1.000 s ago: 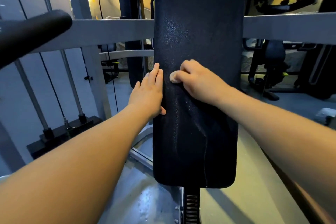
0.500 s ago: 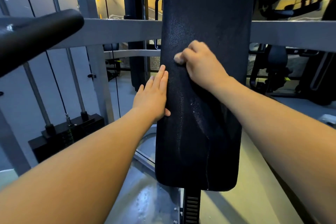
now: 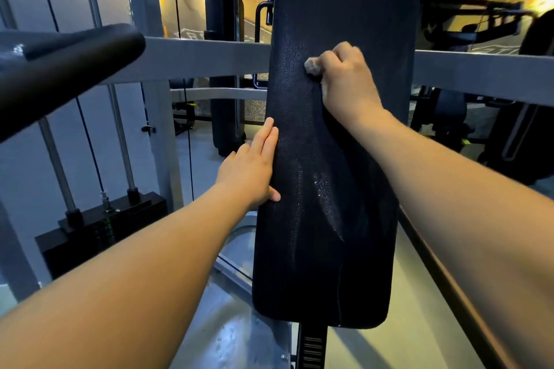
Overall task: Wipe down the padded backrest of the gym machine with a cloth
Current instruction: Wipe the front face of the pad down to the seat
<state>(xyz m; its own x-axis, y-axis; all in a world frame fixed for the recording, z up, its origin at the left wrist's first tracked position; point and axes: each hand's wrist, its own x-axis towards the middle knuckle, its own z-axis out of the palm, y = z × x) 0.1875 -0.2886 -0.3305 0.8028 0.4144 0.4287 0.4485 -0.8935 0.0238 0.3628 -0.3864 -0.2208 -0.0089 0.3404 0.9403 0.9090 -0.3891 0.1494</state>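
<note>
Now right hand [image 3: 347, 78] grips cloth [image 3: 311, 65] against backrest [image 3: 323, 234]; wall lettering [image 3: 193, 34] unreadable.

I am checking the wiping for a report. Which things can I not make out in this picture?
All in the head view:
- cloth: mostly hidden in the right hand; only a small tan wad shows.
- backrest: its top is cut off by the upper edge.
- left hand: its palm is hidden by the hand itself, against the backrest's side.
- weight stack: markings too small and dark to read.
</note>
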